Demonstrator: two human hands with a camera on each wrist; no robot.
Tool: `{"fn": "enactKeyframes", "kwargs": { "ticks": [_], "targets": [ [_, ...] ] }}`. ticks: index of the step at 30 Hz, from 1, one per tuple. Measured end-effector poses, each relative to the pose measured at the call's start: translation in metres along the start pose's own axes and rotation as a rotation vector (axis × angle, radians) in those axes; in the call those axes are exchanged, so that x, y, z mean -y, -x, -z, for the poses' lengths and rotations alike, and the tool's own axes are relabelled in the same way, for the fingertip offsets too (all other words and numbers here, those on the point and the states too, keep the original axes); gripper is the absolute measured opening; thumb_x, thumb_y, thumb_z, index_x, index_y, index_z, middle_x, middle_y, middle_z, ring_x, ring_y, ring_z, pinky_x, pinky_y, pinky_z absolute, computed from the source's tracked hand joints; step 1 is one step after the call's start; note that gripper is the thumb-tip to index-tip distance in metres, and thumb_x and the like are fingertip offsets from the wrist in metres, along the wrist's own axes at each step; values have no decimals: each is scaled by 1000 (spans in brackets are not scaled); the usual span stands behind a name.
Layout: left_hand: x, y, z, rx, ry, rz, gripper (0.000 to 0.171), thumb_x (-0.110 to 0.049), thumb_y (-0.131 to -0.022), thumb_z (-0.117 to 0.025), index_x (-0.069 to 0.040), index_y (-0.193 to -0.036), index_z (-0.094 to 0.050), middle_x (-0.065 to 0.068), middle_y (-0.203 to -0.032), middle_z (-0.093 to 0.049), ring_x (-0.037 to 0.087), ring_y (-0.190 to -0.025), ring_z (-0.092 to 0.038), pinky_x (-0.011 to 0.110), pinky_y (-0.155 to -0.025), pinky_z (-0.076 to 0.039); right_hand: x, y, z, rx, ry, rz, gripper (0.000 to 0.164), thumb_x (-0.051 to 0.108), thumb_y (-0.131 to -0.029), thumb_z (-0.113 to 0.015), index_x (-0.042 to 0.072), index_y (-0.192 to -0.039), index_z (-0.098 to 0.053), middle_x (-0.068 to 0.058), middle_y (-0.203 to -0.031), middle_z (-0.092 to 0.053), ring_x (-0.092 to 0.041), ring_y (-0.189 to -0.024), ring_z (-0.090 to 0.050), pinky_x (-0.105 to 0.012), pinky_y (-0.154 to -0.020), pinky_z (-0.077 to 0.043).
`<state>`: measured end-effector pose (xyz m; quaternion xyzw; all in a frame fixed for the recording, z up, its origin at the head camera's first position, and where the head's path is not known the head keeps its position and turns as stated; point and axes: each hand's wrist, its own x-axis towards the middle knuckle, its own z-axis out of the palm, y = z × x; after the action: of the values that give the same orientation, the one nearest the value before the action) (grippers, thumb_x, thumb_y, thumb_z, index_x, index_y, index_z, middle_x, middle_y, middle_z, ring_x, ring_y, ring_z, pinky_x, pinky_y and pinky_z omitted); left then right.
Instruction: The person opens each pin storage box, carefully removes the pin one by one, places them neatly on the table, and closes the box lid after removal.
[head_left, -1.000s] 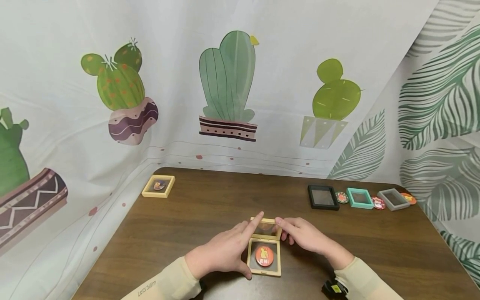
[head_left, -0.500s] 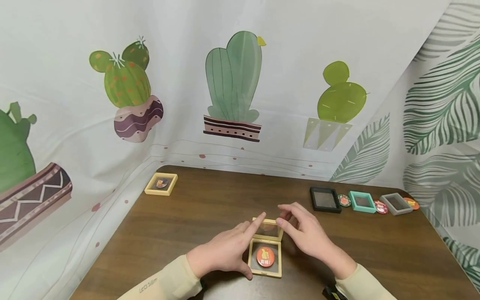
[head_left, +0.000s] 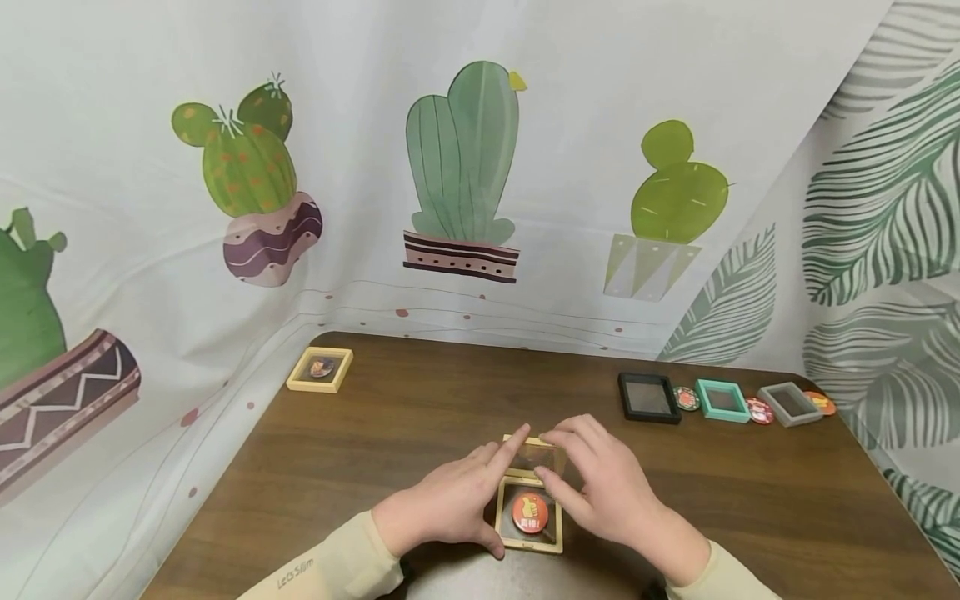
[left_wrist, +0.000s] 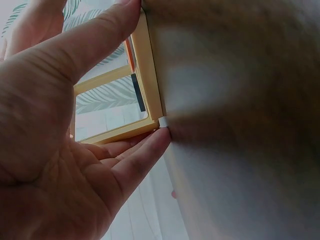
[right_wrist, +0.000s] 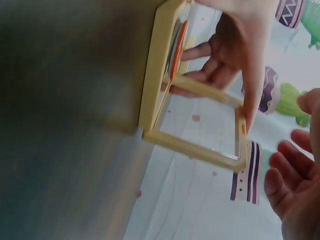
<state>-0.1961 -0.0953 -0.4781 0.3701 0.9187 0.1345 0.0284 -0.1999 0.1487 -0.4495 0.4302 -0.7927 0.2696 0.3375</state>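
Observation:
A cream-coloured display case [head_left: 528,546] stands opened like a book on the table, its clear lid [head_left: 525,457] raised at the back. An orange round badge [head_left: 529,512] with a yellow thumbs-up lies on the film of the lower half. My left hand [head_left: 450,500] holds the case's left side, thumb at the front corner, index finger up along the lid's edge. In the left wrist view, its other fingertips [left_wrist: 162,132] touch the hinge corner. My right hand [head_left: 607,483] hovers beside the lid, fingers bent and apart from it in the right wrist view.
A second cream case [head_left: 319,370] with a badge inside lies at the far left of the table [head_left: 420,383]. Black [head_left: 649,397], turquoise [head_left: 722,401] and grey [head_left: 791,404] cases lie at the back right, with round badges [head_left: 686,398] beside them. A printed cloth hangs behind.
My right hand has let go of the lid's right edge, lifted off, then moved left over the lid's right side. The left hand and the case have stayed put.

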Motion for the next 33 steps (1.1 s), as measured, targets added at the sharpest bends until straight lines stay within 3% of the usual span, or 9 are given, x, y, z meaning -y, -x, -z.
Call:
{"fn": "enactKeyframes", "kwargs": {
  "ticks": [3,10,17,26,33],
  "targets": [
    [0,0,0,-8,-5,-3,155,-66,-49,-88,-24,-157,16,9,-136,-48,22,-120,-50,34,-85,-51,6,2,-2,79,11,17,28,30,-88,-69,16,-111,-66,6,-108,-56,-8,-93,-51,-24,-70,-48],
    [-1,0,0,8,7,6,154,-67,-50,-87,-25,-156,17,17,-145,-43,36,-130,-43,42,-95,-46,15,11,-11,246,39,21,26,35,-87,-72,20,-107,-66,11,-109,-56,-4,-95,-53,-26,-71,-51],
    [-1,-1,-2,6,0,6,154,-69,-50,-85,-25,-156,18,15,-142,-46,33,-130,-43,41,-94,-47,19,20,-18,425,40,-26,27,42,-88,-71,22,-105,-67,13,-105,-52,-3,-88,-47,-23,-69,-47],
    [-1,0,-1,9,4,16,154,-67,-50,-86,-25,-156,17,17,-142,-45,33,-130,-43,42,-94,-47,16,26,-21,543,65,-40,37,49,-87,-71,22,-111,-67,8,-111,-53,-7,-95,-49,-29,-76,-50],
    [-1,0,0,6,3,11,154,-67,-50,-86,-25,-156,17,15,-140,-47,30,-130,-44,40,-92,-48,16,27,-21,581,56,-50,37,47,-87,-71,21,-113,-68,6,-111,-54,-7,-95,-49,-29,-78,-50]
  ]
}}
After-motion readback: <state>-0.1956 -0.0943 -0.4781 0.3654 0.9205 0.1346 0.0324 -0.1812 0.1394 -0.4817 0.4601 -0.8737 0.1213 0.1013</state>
